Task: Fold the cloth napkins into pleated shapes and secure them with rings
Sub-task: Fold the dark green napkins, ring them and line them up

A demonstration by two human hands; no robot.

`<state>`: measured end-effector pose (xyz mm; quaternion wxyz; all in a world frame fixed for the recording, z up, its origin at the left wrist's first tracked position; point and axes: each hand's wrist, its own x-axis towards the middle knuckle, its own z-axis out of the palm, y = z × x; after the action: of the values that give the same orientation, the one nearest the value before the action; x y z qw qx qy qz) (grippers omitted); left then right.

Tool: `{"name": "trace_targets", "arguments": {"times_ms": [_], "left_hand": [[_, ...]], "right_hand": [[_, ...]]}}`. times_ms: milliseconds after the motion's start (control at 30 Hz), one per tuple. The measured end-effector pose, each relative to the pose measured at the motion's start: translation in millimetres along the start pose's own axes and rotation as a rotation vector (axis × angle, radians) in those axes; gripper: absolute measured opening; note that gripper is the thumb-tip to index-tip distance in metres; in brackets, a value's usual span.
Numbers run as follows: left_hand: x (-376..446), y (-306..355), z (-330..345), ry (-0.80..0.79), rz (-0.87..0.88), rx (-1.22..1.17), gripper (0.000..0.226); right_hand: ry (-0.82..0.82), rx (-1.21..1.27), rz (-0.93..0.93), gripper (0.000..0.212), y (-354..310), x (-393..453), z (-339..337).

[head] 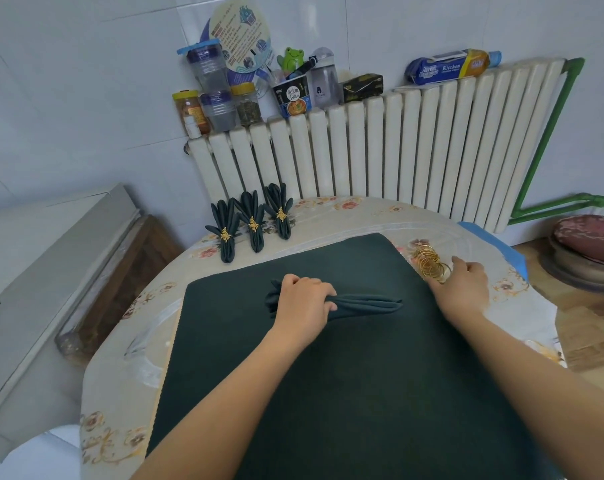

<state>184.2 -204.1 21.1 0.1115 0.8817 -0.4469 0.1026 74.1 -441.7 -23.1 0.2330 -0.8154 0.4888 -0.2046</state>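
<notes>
A dark green napkin (366, 304), folded into a narrow pleated strip, lies on a flat stack of dark green cloth (328, 393). My left hand (304, 303) grips the strip near its left end, where the pleats fan out. My right hand (461, 289) reaches to a heap of gold rings (430, 263) at the cloth's right edge, and its fingers touch the heap. Three finished pleated napkins (253, 221), each held by a gold leaf ring, stand in a row at the table's far left.
The round table (345, 216) has a floral plastic cover. A white radiator (397, 147) behind it carries jars, bottles and boxes. A grey board (51, 265) leans at the left. A cushioned stool (588, 244) stands at the right.
</notes>
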Motion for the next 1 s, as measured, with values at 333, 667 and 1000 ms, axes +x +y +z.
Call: {"name": "trace_targets", "arguments": {"times_ms": [333,667,1000], "left_hand": [[14,-1,15,0.006,-0.038,-0.049,0.023],[-10,-3,0,-0.033,-0.203,-0.213,0.016],[-55,8,-33,-0.131,-0.130,-0.222,0.008]], "right_hand": [[-0.028,0.026,-0.049,0.046,2,11,10],[-0.291,0.488,-0.244,0.042,4,-68,-26],[-0.495,0.291,-0.484,0.037,-13,-139,-53]]}}
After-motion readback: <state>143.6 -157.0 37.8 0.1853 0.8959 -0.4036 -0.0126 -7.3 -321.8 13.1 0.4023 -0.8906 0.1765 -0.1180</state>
